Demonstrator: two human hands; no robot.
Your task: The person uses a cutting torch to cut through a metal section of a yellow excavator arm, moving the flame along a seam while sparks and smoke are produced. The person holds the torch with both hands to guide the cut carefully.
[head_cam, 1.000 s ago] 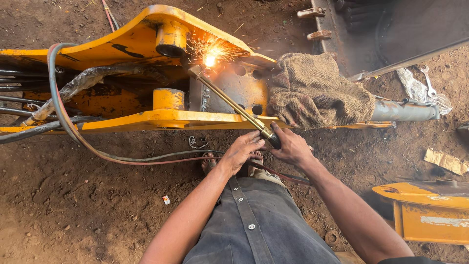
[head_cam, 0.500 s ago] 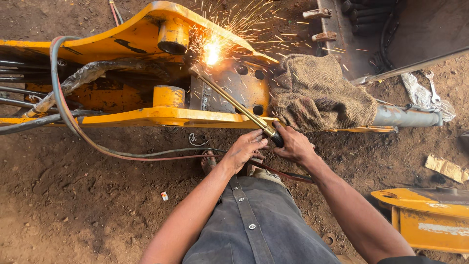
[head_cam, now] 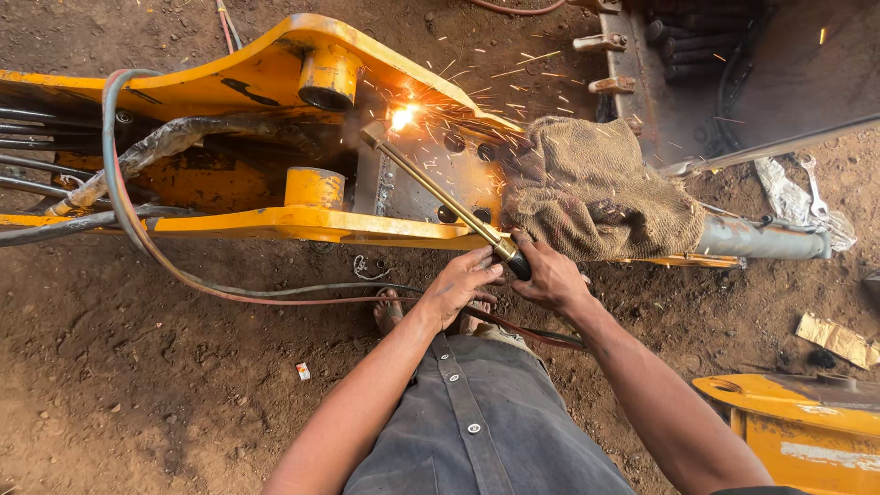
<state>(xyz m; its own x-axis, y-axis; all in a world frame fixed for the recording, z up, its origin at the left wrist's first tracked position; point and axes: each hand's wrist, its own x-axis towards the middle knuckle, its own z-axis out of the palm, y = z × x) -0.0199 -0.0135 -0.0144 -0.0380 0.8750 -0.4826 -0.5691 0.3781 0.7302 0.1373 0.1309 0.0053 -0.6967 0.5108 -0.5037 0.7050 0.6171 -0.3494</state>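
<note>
A long, slim brass-coloured cutting torch (head_cam: 440, 194) runs diagonally across the middle of the frame, from a dark grip at centre up to a bent tip at upper centre. There a bright white-orange flame (head_cam: 401, 116) throws sparks off the grey steel plate (head_cam: 403, 179) inside a yellow machine arm (head_cam: 275, 220). The left hand (head_cam: 458, 286) has its fingers curled loosely against the torch's lower end; the right hand (head_cam: 550, 275) is closed around the dark grip. A coarse brown sack cloth (head_cam: 596, 188) is draped just right of the tube. Red and dark hoses (head_cam: 137, 229) loop over the dirt at left.
</note>
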